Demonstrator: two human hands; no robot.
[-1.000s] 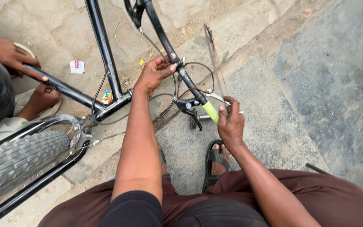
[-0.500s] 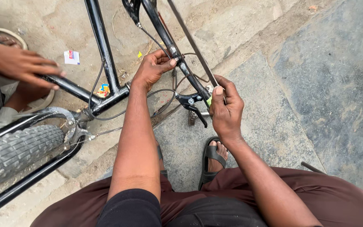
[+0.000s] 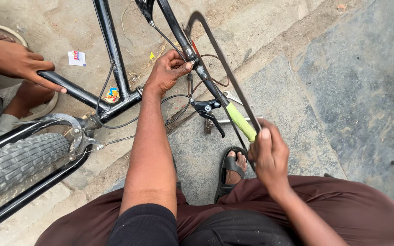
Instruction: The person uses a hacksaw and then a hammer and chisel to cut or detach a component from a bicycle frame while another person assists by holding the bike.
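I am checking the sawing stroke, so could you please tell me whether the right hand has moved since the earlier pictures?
Yes. The right hand has drawn back toward the person, away from the black brake lever it was beside, pulling the hacksaw along.

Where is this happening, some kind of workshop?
Probably an outdoor, street-side bicycle repair spot rather than an indoor shop. The black bicycle frame lies on rough stone paving, a hacksaw is in the right hand, and a spanner lies on the ground.

The right hand now sits lower, toward five o'clock, drawing the hacksaw back along the handlebar; its green grip is uncovered again.
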